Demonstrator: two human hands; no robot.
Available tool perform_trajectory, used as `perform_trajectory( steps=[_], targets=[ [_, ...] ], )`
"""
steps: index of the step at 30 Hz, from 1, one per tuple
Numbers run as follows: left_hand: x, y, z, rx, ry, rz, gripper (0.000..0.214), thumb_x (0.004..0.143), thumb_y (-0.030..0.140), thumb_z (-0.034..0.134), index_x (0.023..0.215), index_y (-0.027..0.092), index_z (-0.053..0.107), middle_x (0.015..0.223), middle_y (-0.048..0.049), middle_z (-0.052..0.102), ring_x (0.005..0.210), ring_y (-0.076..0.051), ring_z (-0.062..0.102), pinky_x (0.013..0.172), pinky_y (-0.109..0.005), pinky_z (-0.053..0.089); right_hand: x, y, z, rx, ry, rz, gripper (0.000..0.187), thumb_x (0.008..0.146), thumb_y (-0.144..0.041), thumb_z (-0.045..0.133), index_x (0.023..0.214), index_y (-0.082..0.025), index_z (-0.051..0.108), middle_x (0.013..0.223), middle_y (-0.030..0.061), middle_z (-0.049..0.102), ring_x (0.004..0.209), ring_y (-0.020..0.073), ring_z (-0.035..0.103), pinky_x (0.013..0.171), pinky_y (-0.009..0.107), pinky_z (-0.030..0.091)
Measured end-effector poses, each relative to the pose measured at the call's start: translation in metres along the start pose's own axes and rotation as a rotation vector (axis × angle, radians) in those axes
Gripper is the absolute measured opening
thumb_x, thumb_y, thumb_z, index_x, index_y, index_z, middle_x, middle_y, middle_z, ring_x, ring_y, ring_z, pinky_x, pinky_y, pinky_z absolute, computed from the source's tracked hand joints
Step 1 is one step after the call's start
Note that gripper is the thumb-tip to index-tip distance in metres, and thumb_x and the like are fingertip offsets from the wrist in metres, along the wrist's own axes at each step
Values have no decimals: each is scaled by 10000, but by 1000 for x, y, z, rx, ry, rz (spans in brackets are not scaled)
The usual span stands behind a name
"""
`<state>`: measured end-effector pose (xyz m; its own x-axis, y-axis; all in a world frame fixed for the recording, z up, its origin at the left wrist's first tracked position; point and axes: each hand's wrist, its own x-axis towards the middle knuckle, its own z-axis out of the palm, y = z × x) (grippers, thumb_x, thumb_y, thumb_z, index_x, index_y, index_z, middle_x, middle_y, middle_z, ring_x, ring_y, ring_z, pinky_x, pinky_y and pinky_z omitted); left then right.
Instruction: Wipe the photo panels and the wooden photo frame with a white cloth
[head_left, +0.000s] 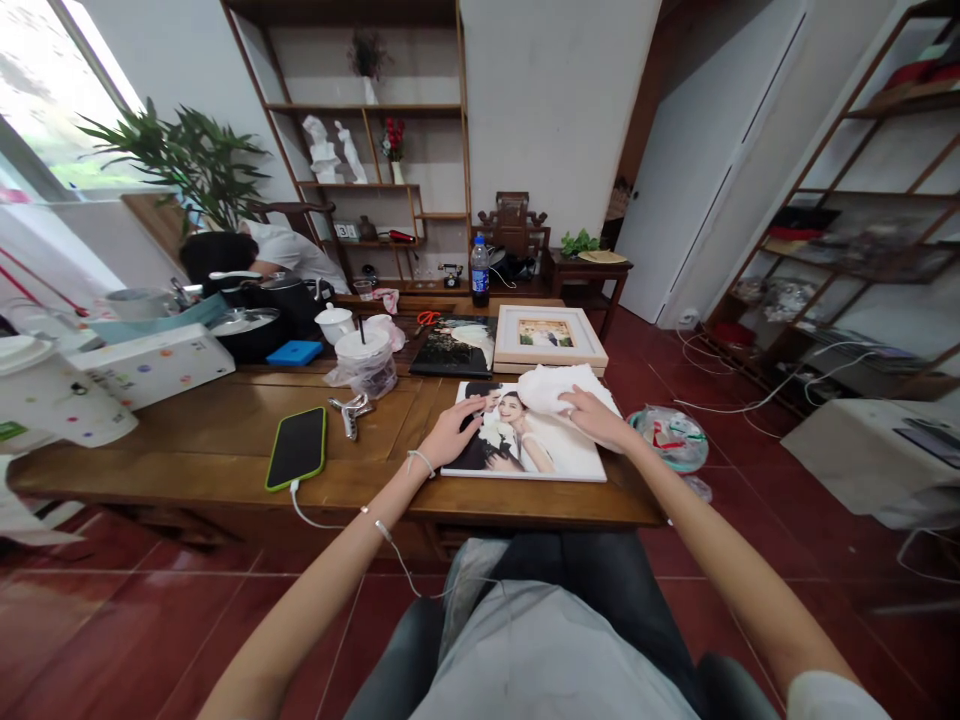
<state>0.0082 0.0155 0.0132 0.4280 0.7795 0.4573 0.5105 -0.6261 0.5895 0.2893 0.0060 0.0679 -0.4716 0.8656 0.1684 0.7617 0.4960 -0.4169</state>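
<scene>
A large photo print [540,450] of a couple lies flat on the wooden table [210,470] in front of me. My left hand [450,428] rests on its left edge with fingers stretched out flat, holding it down. My right hand [596,415] presses a white cloth [551,385] onto the upper right part of the print, fingers closed over the cloth.
A phone [298,447] in a green case lies left of the print, its cable running to my lap. A framed picture [547,335], a dark photo [456,345], a plastic cup [364,360], a water bottle [480,272] and pots stand behind. Another person [255,250] bends at the far left.
</scene>
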Motion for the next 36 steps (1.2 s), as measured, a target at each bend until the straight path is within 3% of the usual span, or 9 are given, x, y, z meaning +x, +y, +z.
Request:
perform_trajectory(
  steps=[2,5,11,15,19,25,28,31,36],
  targets=[
    [0,1,0,-7,-4,3,359,864,302,426,1168,170,564,1252,-84,548,1215,-213,447,1049,-397,315,13,2,5,-47,31,-2,310,768,-140,379,955,-153,626,1123,89,611,1116,245,484,1050,479,169],
    [-1,2,0,-24,10,6,350,872,297,413,1166,175,559,1248,-85,550,1211,-209,449,1043,-401,319,19,-11,18,-108,46,-1,391,738,-111,384,1064,-157,595,1264,121,513,1257,271,327,1032,560,96],
    [0,1,-2,-147,199,-49,332,880,280,389,1155,179,547,1230,-101,542,1172,-192,474,1038,-375,314,4,-74,45,-194,-39,-214,432,691,-77,407,1051,-205,608,1369,78,408,1320,274,199,989,632,86],
    [2,-7,-6,-395,334,-257,344,830,276,482,1154,169,521,1227,-114,536,1114,-200,520,986,-378,370,-13,-103,45,-166,-114,-446,390,670,-65,426,966,-210,634,1353,43,435,1332,231,186,1032,577,61],
    [4,-17,-11,-683,330,-540,356,774,255,579,1107,143,528,1106,-127,610,978,-189,596,884,-355,442,-36,-99,32,-64,-196,-575,349,598,-31,420,822,-200,629,1290,33,508,1313,171,248,1076,498,47],
    [6,-15,-32,-1096,146,-764,366,715,161,649,1061,132,534,883,-100,659,736,-143,640,708,-285,495,-69,-71,23,-63,-49,-440,272,635,-43,466,816,-188,608,1334,48,460,1309,181,263,1090,481,70],
    [3,0,-43,-1186,113,-858,296,769,233,583,1055,165,548,936,-107,642,761,-162,644,709,-311,508,-70,-76,29,-155,79,-321,135,749,-244,565,849,-182,630,1382,81,390,1328,253,204,1067,545,63],
    [-3,21,-53,-1181,165,-866,294,797,261,529,1078,178,550,908,-93,635,755,-161,641,695,-297,514,-63,-95,40,-232,125,-291,306,708,-434,641,879,-180,646,1427,98,304,1335,325,135,1044,595,44],
    [-13,52,-68,-1060,211,-812,330,813,316,493,1113,187,546,878,-73,639,733,-149,632,655,-277,517,-48,-129,55,-330,188,-290,181,697,-170,630,877,-165,646,1460,119,198,1332,359,105,1039,609,109]
  ],
)
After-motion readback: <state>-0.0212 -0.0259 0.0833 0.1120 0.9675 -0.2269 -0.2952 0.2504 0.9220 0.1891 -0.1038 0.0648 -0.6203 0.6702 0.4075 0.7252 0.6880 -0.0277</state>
